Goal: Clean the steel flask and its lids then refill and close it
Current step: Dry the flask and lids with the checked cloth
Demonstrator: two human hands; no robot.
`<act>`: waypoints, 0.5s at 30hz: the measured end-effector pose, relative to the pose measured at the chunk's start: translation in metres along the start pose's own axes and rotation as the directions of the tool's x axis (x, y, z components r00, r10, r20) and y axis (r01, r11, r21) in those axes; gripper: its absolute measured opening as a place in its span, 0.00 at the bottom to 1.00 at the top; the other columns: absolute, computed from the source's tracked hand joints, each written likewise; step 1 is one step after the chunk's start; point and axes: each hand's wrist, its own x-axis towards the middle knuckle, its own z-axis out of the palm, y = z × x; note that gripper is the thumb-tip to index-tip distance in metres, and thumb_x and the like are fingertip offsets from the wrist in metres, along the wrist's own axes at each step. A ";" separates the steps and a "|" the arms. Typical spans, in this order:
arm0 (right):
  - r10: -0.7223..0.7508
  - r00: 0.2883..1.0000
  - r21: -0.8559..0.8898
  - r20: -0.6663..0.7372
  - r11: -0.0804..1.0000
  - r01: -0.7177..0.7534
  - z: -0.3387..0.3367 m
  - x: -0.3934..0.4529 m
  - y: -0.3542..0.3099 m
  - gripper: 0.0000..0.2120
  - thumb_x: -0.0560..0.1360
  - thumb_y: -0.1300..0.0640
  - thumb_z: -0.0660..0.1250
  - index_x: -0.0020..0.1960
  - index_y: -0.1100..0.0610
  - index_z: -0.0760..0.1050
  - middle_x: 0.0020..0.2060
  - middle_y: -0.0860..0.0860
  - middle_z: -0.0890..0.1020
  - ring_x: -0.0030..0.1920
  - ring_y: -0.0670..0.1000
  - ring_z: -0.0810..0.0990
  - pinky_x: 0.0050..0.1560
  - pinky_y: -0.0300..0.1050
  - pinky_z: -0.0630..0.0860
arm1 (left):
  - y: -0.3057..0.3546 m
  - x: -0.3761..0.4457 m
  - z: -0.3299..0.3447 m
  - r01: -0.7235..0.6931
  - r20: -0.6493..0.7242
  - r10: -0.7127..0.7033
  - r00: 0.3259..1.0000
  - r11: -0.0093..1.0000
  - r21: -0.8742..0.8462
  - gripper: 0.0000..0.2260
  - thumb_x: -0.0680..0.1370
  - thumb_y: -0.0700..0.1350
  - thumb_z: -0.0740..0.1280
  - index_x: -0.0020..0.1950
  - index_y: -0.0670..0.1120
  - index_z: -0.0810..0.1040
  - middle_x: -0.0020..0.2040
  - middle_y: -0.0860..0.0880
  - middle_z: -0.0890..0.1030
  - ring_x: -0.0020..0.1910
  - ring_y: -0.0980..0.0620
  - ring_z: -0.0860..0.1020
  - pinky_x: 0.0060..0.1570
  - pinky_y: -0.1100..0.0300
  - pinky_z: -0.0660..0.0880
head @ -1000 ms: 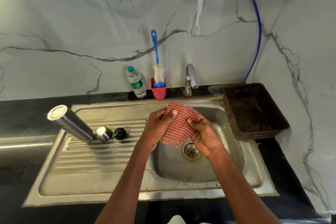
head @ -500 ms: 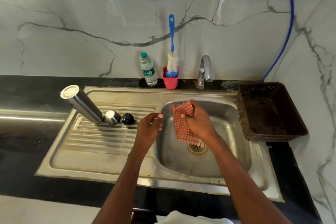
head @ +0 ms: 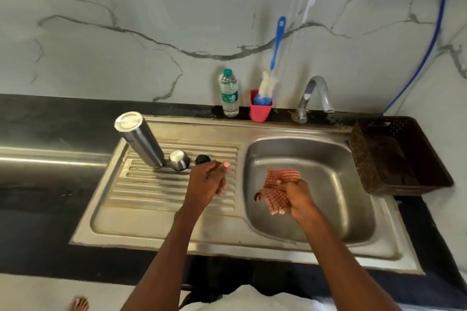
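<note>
The steel flask [head: 140,141] stands upside down on the ribbed drainboard [head: 151,189] at the left. Beside it sit the steel cup lid [head: 179,160] and the black inner lid [head: 202,159]. My left hand [head: 208,183] hovers over the drainboard just in front of the black lid, fingers loosely curled and holding nothing. Over the sink bowl [head: 336,184], my right hand [head: 299,199] grips a red checked cloth [head: 276,189], bunched and hanging.
A water bottle [head: 229,93], a red cup [head: 260,108] with a blue bottle brush [head: 274,58] and the tap [head: 316,93] stand along the back wall. A dark woven basket [head: 394,156] sits right of the sink. The black counter [head: 50,121] runs to the left.
My left hand let go of the cloth and moved left over the drainboard toward the lids. My right hand now holds the cloth alone, lower over the bowl.
</note>
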 end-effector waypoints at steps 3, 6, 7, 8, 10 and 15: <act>0.123 0.960 0.464 0.251 0.856 -0.231 0.017 -0.028 -0.023 0.12 0.73 0.63 0.75 0.56 0.61 0.83 0.49 0.65 0.85 0.37 0.56 0.86 0.31 0.49 0.82 | -0.027 -0.009 -0.044 -0.012 -0.172 0.003 0.985 0.999 -0.048 0.15 0.80 0.55 0.72 0.46 0.43 0.84 0.30 0.42 0.80 0.27 0.48 0.75 0.29 0.55 0.73; 0.138 0.942 0.597 0.306 0.742 -0.304 0.045 -0.045 -0.037 0.16 0.69 0.63 0.74 0.56 0.63 0.79 0.45 0.62 0.84 0.32 0.53 0.85 0.28 0.43 0.81 | -0.063 -0.019 -0.088 -0.044 -0.355 0.049 0.934 0.999 0.023 0.21 0.80 0.60 0.71 0.39 0.44 0.81 0.29 0.39 0.75 0.26 0.44 0.72 0.28 0.45 0.72; 0.143 0.939 0.597 0.314 0.739 -0.312 0.054 -0.052 -0.041 0.16 0.68 0.63 0.74 0.55 0.63 0.79 0.43 0.60 0.85 0.32 0.52 0.85 0.29 0.43 0.82 | -0.071 -0.021 -0.099 -0.032 -0.413 0.045 0.910 0.999 0.038 0.22 0.81 0.60 0.70 0.37 0.43 0.79 0.29 0.39 0.74 0.26 0.41 0.72 0.28 0.43 0.72; 0.140 0.935 0.597 0.327 0.736 -0.319 0.065 -0.058 -0.045 0.16 0.68 0.62 0.74 0.55 0.63 0.79 0.42 0.60 0.85 0.32 0.52 0.85 0.30 0.43 0.82 | -0.073 -0.023 -0.110 -0.028 -0.481 0.052 0.875 0.998 0.057 0.23 0.81 0.60 0.69 0.36 0.44 0.77 0.28 0.41 0.74 0.27 0.39 0.72 0.28 0.42 0.73; 0.132 0.929 0.613 0.345 0.718 -0.329 0.089 -0.068 -0.052 0.19 0.68 0.63 0.75 0.57 0.64 0.79 0.45 0.60 0.85 0.35 0.53 0.86 0.31 0.44 0.83 | -0.065 -0.022 -0.132 -0.003 -0.588 0.083 0.805 0.991 0.136 0.17 0.82 0.57 0.68 0.38 0.48 0.77 0.31 0.49 0.76 0.30 0.46 0.74 0.33 0.45 0.75; 0.088 0.928 0.568 0.361 0.769 -0.294 0.149 -0.094 -0.064 0.17 0.68 0.67 0.74 0.56 0.63 0.81 0.50 0.58 0.86 0.42 0.53 0.87 0.40 0.47 0.86 | -0.048 0.015 -0.167 0.153 -0.616 -0.014 0.788 0.973 0.174 0.37 0.72 0.64 0.75 0.74 0.46 0.71 0.66 0.43 0.77 0.65 0.42 0.75 0.64 0.49 0.71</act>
